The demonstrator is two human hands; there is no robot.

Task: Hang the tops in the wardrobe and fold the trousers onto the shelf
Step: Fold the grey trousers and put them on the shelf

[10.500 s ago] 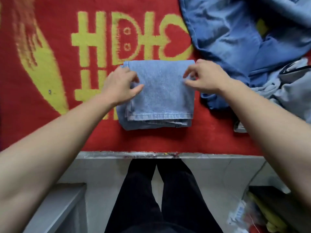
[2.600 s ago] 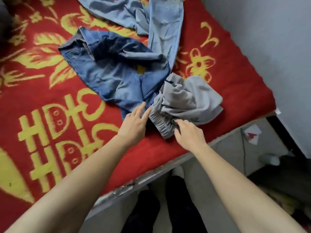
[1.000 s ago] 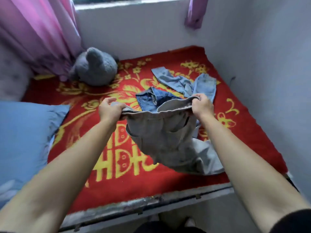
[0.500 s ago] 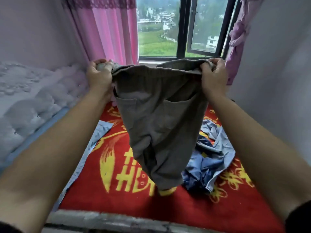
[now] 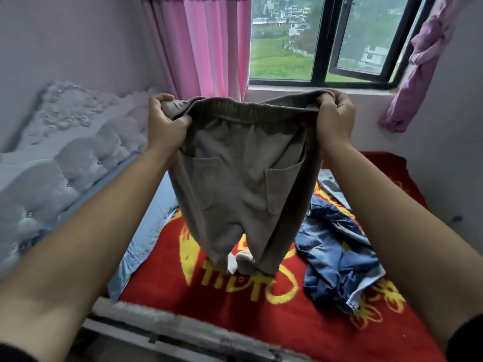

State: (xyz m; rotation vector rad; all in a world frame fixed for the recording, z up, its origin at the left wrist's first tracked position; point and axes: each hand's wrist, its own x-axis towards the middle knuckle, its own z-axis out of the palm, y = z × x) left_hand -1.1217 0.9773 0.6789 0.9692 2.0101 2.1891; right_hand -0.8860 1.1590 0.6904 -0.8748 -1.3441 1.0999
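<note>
Now against half a second earlier: the grey trousers (image 5: 243,178) hang more opened out, two legs apart below the crotch instead of one twisted bunch, and the waistband (image 5: 251,112) runs straighter between the hands.
Trousers' place: held up in the air above the red blanket (image 5: 261,314), in front of the window (image 5: 321,40).
Long axis: vertical, waistband on top and leg ends down by the blanket's yellow lettering; the side with two patch pockets faces the camera.
Left hand (image 5: 163,124): fingers curled over the waistband's left end, gripping it.
Right hand (image 5: 335,118): fingers curled over the right end, gripping likewise.
Jeans (image 5: 337,254): crumpled on the blanket, just right of the hanging legs.
Pillow (image 5: 146,231): pale blue, at the blanket's left edge, beside a tufted headboard (image 5: 65,158).
Behind: pink curtain (image 5: 209,45) left of the window, purple curtain (image 5: 418,61) knotted at its right.
</note>
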